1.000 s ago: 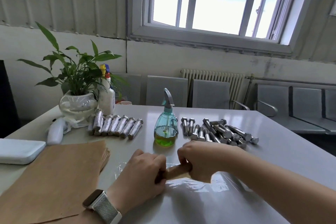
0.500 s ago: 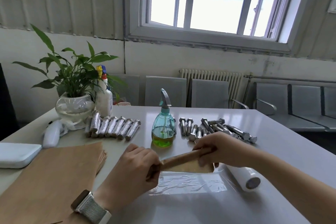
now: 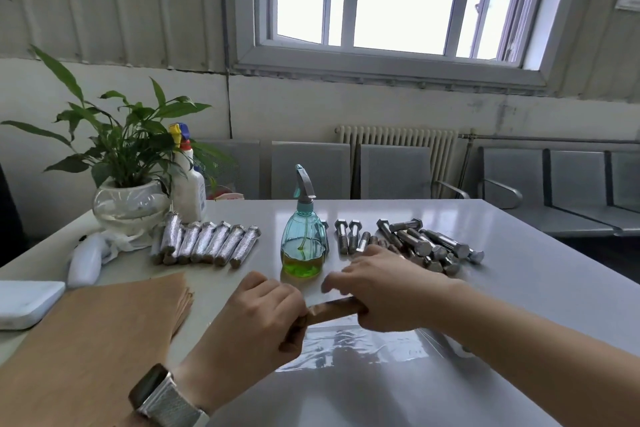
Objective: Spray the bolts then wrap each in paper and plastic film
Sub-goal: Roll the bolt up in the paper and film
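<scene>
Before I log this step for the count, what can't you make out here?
Head view only:
- Paper-wrapped bolt: both ends hidden by the left hand and right hand.
- Film roll: hidden behind the right forearm; only the film sheet shows.
- Loose bolts: near ones covered by the right hand, so no count.
- Paper stack: cut by the bottom edge.

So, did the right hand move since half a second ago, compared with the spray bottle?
Yes. The right hand came back toward the person and lower: earlier it was level with the spray bottle base, now it lies below it.
</scene>
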